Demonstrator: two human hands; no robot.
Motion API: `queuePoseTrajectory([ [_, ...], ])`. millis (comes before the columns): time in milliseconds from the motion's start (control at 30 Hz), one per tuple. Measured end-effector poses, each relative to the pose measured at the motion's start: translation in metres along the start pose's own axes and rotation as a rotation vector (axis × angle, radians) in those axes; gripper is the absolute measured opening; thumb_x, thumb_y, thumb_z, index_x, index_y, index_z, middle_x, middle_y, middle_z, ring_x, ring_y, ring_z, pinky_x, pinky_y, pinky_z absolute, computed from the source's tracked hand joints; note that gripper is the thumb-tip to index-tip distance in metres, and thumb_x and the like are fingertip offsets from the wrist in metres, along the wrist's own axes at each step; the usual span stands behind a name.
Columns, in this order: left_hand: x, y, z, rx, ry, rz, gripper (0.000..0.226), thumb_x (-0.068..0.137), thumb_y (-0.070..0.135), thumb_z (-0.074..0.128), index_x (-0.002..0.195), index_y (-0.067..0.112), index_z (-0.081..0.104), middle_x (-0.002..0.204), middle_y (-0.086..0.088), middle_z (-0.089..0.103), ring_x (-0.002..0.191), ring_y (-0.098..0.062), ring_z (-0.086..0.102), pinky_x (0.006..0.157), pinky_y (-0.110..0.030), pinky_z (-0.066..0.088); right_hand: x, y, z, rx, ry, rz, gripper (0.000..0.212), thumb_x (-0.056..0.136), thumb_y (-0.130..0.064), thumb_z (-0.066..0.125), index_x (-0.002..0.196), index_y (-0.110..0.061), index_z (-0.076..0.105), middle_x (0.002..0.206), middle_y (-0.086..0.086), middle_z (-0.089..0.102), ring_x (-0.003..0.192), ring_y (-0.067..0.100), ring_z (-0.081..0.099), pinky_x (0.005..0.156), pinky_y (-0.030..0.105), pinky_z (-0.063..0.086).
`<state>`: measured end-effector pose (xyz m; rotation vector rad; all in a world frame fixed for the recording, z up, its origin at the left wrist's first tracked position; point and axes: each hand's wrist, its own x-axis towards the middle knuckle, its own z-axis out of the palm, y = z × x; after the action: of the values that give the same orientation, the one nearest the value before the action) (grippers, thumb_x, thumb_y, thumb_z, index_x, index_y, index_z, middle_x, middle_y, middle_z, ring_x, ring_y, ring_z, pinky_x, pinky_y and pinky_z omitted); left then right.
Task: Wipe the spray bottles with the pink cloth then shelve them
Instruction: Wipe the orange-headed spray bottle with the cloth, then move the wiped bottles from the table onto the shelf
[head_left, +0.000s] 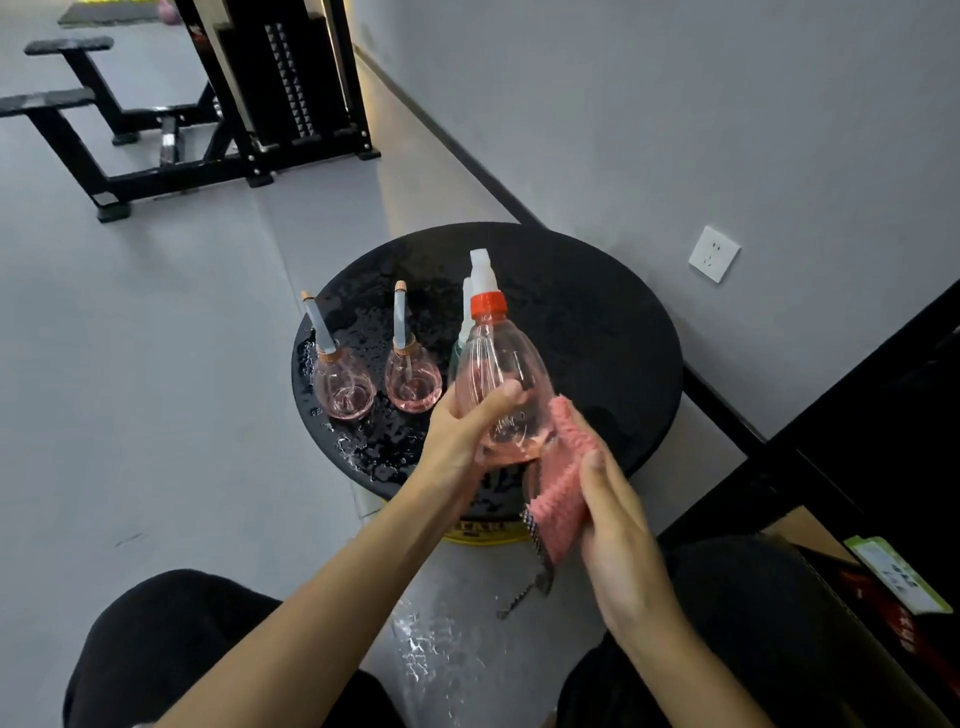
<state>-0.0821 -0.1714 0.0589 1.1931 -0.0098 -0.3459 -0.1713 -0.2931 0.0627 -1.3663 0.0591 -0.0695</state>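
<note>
Head view: left hand (467, 434) grips clear pink spray bottle (498, 371), tilted, above wet black worktop (613, 322). Right hand (618, 525), fingers flat, presses pink cloth (563, 467) against bottle's lower side.

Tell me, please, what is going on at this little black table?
A seated person grips a clear pink spray bottle in the left hand and presses the pink cloth against it with the right hand. Two round pink bottles stand on the wet black table, not yet shelved.
</note>
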Motion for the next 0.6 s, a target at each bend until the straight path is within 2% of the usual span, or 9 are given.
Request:
queuePoseTrajectory([
  [67,0.017,-0.009,-0.001,0.018,0.030,-0.010,0.083,0.041,0.045,0.095,0.111,0.012,0.063,0.097,-0.009,0.075,0.084,-0.026,0.074,0.070,-0.042,0.061,0.012,0.004,-0.015,0.241,0.049,0.166,0.042,0.092,-0.038,0.042,0.129,-0.024,0.057,0.133,0.000,0.063,0.123,0.012,0.059,0.107,0.034,0.045],
  [133,0.033,-0.023,-0.004,0.066,0.057,-0.003,0.065,0.053,0.035,0.088,0.111,0.017,0.064,0.104,-0.012,0.074,0.091,-0.032,0.073,0.083,-0.051,0.059,0.025,0.009,-0.032,0.341,0.117,0.241,0.041,0.090,-0.032,0.043,0.124,-0.017,0.060,0.124,0.008,0.068,0.112,0.016,0.066,0.094,0.030,0.053],
  [167,0.041,-0.029,-0.006,0.096,0.060,0.000,0.064,0.056,0.033,0.085,0.114,0.019,0.064,0.109,-0.013,0.073,0.098,-0.035,0.071,0.089,-0.052,0.056,0.032,0.012,-0.041,0.353,0.155,0.255,0.038,0.093,-0.029,0.041,0.124,-0.014,0.059,0.121,0.009,0.070,0.108,0.016,0.068,0.089,0.029,0.055],
  [233,0.054,-0.041,-0.009,0.145,0.060,-0.014,0.072,0.055,0.031,0.085,0.121,0.019,0.060,0.111,-0.011,0.072,0.102,-0.032,0.069,0.088,-0.048,0.057,0.049,0.017,-0.059,0.361,0.231,0.283,0.038,0.101,-0.026,0.036,0.129,-0.010,0.056,0.115,0.011,0.071,0.099,0.016,0.071,0.083,0.028,0.058],
  [300,0.067,-0.052,-0.011,0.206,0.037,-0.030,0.079,0.052,0.031,0.086,0.125,0.019,0.057,0.115,-0.009,0.071,0.103,-0.027,0.070,0.083,-0.039,0.058,0.066,0.020,-0.076,0.346,0.291,0.295,0.043,0.103,-0.028,0.034,0.138,-0.008,0.050,0.122,0.015,0.067,0.104,0.019,0.069,0.086,0.031,0.057],
  [367,0.078,-0.060,-0.011,0.275,0.010,-0.040,0.084,0.050,0.032,0.087,0.127,0.020,0.055,0.118,-0.008,0.070,0.106,-0.022,0.069,0.086,-0.031,0.057,0.084,0.021,-0.089,0.329,0.332,0.285,0.045,0.104,-0.030,0.032,0.142,-0.009,0.046,0.130,0.017,0.062,0.113,0.023,0.065,0.091,0.034,0.054],
  [433,0.091,-0.069,-0.013,0.315,-0.005,-0.051,0.085,0.051,0.024,0.089,0.129,0.018,0.054,0.116,-0.007,0.069,0.103,-0.018,0.069,0.082,-0.024,0.056,0.103,0.023,-0.100,0.277,0.338,0.268,0.044,0.106,-0.028,0.030,0.143,-0.011,0.045,0.135,0.017,0.058,0.117,0.022,0.061,0.096,0.037,0.051],
  [500,0.104,-0.075,-0.016,0.349,-0.013,-0.062,0.083,0.055,0.015,0.088,0.130,0.016,0.052,0.118,-0.008,0.068,0.104,-0.019,0.068,0.085,-0.025,0.057,0.119,0.026,-0.107,0.168,0.311,0.252,0.042,0.107,-0.026,0.028,0.144,-0.014,0.044,0.140,0.013,0.054,0.120,0.022,0.059,0.096,0.035,0.051],
  [600,0.124,-0.084,-0.020,0.426,-0.037,-0.026,0.087,0.052,0.015,0.089,0.130,0.014,0.050,0.120,-0.007,0.067,0.108,-0.016,0.067,0.094,-0.027,0.054,0.141,0.036,-0.120,-0.050,0.287,0.233,0.039,0.108,-0.024,0.026,0.141,-0.019,0.048,0.144,0.008,0.052,0.129,0.026,0.053,0.089,0.024,0.053],
])
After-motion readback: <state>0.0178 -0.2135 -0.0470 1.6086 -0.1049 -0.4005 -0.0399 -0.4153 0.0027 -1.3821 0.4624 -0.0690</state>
